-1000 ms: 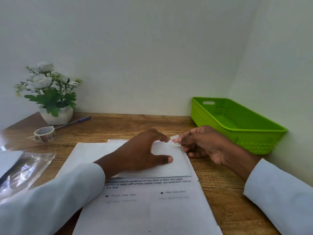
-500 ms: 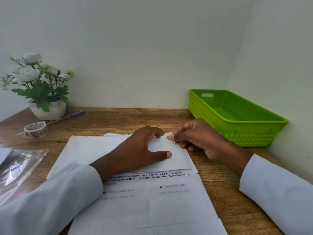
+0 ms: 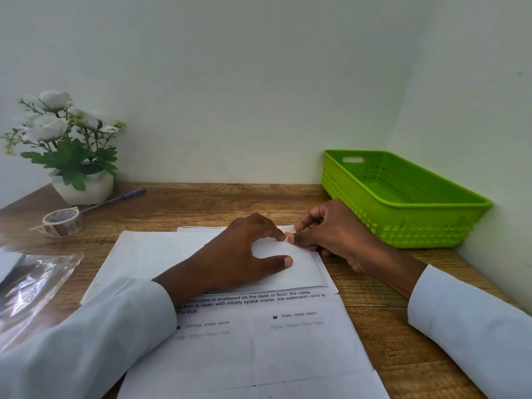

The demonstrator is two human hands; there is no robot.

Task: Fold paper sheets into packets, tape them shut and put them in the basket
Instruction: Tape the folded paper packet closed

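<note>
A folded white paper packet (image 3: 302, 267) lies on a printed sheet (image 3: 259, 341) in the middle of the wooden table. My left hand (image 3: 239, 254) rests flat on the packet, index fingertip at its far edge. My right hand (image 3: 331, 234) pinches a small patterned piece of tape (image 3: 288, 233) at that same far edge, right against my left index finger. The green plastic basket (image 3: 431, 226) stands at the back right, with nothing seen inside. A roll of patterned tape (image 3: 62, 221) sits at the left.
A white pot with white flowers (image 3: 83, 185) stands at the back left, a blue pen (image 3: 115, 198) beside it. A clear plastic bag (image 3: 31, 286) lies at the left edge. Walls close the back and right sides.
My right hand has brought the tape piece lower onto the packet's far edge, closer to my left index finger. The view shifted slightly. My left hand stayed on the packet.
</note>
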